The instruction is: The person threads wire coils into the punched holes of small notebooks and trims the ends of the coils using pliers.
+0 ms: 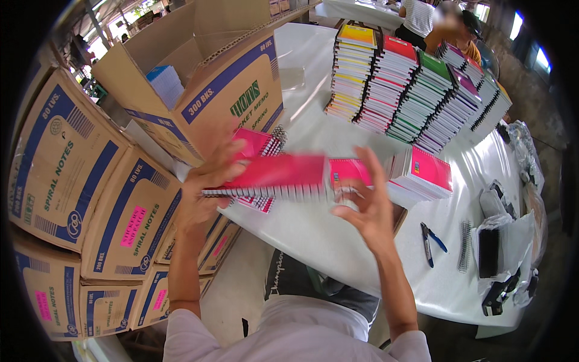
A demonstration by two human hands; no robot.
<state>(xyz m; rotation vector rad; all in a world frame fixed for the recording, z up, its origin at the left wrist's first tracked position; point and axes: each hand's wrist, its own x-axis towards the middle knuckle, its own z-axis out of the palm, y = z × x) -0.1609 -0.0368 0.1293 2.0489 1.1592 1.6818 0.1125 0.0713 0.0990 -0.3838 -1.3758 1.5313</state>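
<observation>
I hold a stack of pink spiral notebooks (271, 178) in the air above the near edge of the white table (338, 241), my left hand (202, 193) gripping its left end with fingers curled over the cover. My right hand (368, 208) is spread open at the stack's right end, fingertips touching it. More pink notebooks (425, 172) lie just beyond my right hand.

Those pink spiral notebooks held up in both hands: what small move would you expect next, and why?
Probably lowering the pink spiral notebooks onto the white table. The left hand grips their end, the right hand hovers open beside them, and more pink notebooks already lie just beyond.
</observation>
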